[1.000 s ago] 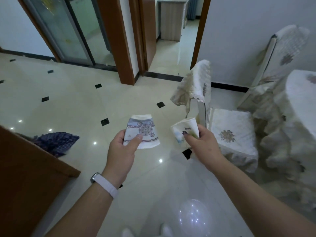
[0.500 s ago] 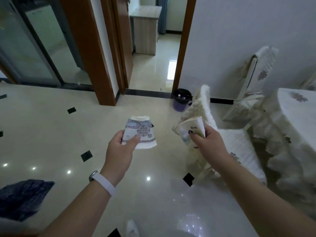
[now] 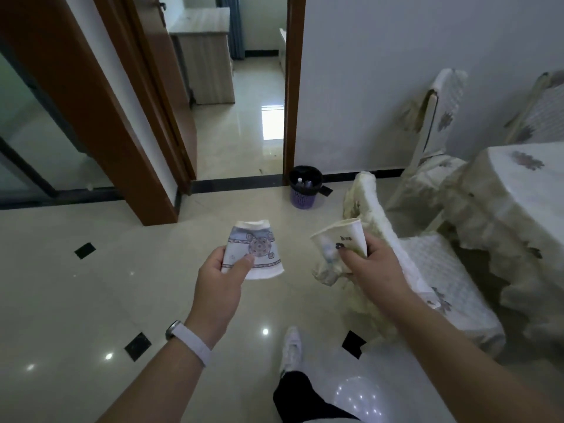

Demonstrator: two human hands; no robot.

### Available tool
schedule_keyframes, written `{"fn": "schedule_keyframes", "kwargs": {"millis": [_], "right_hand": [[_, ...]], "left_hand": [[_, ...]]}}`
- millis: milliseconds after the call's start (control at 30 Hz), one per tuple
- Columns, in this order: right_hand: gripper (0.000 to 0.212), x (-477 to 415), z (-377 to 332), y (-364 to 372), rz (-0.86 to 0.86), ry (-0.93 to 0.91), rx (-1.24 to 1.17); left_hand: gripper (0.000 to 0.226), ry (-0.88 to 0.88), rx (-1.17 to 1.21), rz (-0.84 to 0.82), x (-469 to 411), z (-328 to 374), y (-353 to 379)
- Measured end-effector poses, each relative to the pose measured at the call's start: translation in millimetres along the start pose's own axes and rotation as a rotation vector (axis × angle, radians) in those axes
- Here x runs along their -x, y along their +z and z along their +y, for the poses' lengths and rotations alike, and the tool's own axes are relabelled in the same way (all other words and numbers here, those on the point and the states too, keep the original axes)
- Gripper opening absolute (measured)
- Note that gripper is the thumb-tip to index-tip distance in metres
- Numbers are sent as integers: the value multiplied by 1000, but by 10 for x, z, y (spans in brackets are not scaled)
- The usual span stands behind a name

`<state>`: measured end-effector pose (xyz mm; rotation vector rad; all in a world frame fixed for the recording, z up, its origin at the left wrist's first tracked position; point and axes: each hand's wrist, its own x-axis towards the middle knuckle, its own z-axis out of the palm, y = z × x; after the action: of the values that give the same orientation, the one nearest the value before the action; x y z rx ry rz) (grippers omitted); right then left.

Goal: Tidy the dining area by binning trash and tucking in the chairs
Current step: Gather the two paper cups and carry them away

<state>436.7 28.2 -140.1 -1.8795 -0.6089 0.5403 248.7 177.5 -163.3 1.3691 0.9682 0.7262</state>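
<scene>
My left hand (image 3: 221,277) grips a flattened paper cup with a blue pattern (image 3: 258,250), held upside down at chest height. My right hand (image 3: 370,267) holds a second crushed paper cup, white with small dark print (image 3: 338,242). A small purple bin with a black liner (image 3: 305,187) stands on the floor against the wall by the doorway, ahead of both hands, with some items inside. A covered chair (image 3: 427,270) stands pulled out from the table (image 3: 518,190), just right of my right hand.
Two more covered chairs (image 3: 439,123) stand at the wall behind the table. An open doorway (image 3: 244,117) leads to another room with a wooden cabinet. My foot in a white shoe (image 3: 291,349) steps forward on the glossy tiled floor.
I have walked and turned toward the wall; the purple bin came into view and is now closer. Both hands keep their cups in the same grip.
</scene>
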Motion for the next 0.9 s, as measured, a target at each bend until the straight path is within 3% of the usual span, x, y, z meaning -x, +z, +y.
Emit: {"fn": "schedule_keyframes", "kwargs": {"millis": [267, 467, 900], "right_hand": [[8, -1804, -43, 405, 9, 9, -74], [7, -2970, -205, 277, -31, 3, -180], [7, -4247, -30, 9, 160, 116, -198]], "left_hand": [[15, 9, -105, 21, -1639, 337, 311], [16, 31, -140, -45, -2743, 753, 924], [14, 32, -179, -261, -4257, 869, 1887]]}}
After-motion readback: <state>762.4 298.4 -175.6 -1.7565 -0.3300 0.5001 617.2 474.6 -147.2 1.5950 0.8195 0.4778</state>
